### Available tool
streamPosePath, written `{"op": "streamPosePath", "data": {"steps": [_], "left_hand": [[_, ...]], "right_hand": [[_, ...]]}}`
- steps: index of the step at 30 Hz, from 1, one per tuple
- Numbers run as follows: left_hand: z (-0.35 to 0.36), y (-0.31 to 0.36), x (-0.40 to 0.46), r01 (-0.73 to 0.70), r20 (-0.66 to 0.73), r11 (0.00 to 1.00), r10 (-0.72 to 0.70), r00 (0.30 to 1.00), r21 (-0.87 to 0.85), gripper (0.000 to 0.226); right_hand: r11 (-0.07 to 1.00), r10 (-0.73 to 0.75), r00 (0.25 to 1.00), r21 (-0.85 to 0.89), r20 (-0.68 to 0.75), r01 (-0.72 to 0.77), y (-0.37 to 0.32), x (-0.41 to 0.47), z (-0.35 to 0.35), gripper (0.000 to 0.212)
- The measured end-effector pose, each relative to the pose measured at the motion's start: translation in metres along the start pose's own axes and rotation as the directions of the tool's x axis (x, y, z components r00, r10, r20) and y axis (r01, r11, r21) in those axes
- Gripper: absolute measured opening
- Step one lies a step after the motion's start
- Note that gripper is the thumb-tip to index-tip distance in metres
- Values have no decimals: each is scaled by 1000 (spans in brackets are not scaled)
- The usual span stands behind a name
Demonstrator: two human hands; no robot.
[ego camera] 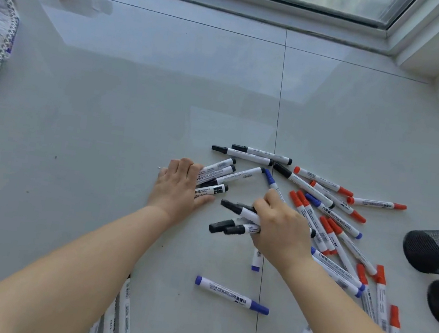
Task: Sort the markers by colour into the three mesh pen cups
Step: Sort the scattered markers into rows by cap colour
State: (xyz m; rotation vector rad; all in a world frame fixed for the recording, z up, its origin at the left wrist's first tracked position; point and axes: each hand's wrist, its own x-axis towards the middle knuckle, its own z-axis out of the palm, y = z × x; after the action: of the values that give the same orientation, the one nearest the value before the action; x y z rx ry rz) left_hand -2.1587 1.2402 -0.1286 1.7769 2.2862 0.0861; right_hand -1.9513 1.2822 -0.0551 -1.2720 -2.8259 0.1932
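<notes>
A person's left hand (179, 186) curls over the ends of several black markers (218, 176) on the tiled floor (139, 84). The right hand (279, 231) grips a black bundle (236, 219). Red markers (323, 180) and blue markers (232, 295) lie scattered to the right, near 2 tipped mesh cups (432, 247).

Head-worn wide view, angled down, close

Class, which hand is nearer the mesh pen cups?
Right. The right hand is left of the mesh pen cups, gripping black markers; the left hand lies farther left.
</notes>
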Motion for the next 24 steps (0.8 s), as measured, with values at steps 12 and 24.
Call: {"op": "streamPosePath", "data": {"steps": [12,24], "left_hand": [[-30,-4,-4,76,138,992,-61,989,-101,27],[-73,-74,-127,268,100,933,-251,963,-241,13]], "right_hand": [[614,575,801,557,171,-559,-33,-10,5,32],[411,445,677,538,586,-736,-129,-45,8,21]]}}
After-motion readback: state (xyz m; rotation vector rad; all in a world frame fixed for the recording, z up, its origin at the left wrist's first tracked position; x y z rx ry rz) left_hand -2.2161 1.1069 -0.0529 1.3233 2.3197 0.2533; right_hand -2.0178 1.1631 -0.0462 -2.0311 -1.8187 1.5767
